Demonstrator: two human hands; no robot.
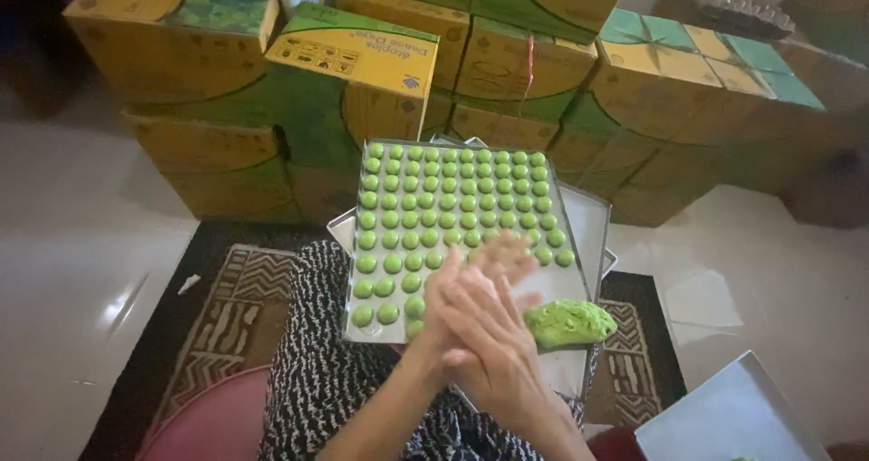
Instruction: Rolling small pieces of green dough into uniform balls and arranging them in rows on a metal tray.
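Between the two palms there is most likely a small bit of green dough, but it is hidden, so I cannot tell for sure. The left hand (453, 312) and the right hand (493, 334) are pressed flat together over the lap, fingers stretched out and not curled, the upper fingers blurred. I judge this is the rolling step: one piece is being shaped into a ball between the palms.

Just beside the hands, to the right, lies the dough lump (570, 322), rough and bright green, resting on a lower tray (593, 221). The top tray (471, 158) sits on the patterned lap cloth (317, 361) and holds many small green balls (453, 198) in neat rows (the near right part is bare). The next move, in my judgement, calls for opening the palms carefully and setting the ball in line with the last row, near its neighbours but not touching them.

Further out, a brown rug (226, 307) covers the white floor (81, 244). Yellow and green boxes (362, 72) are stacked behind, and one more empty tray (733, 416) shows at the lower right corner.
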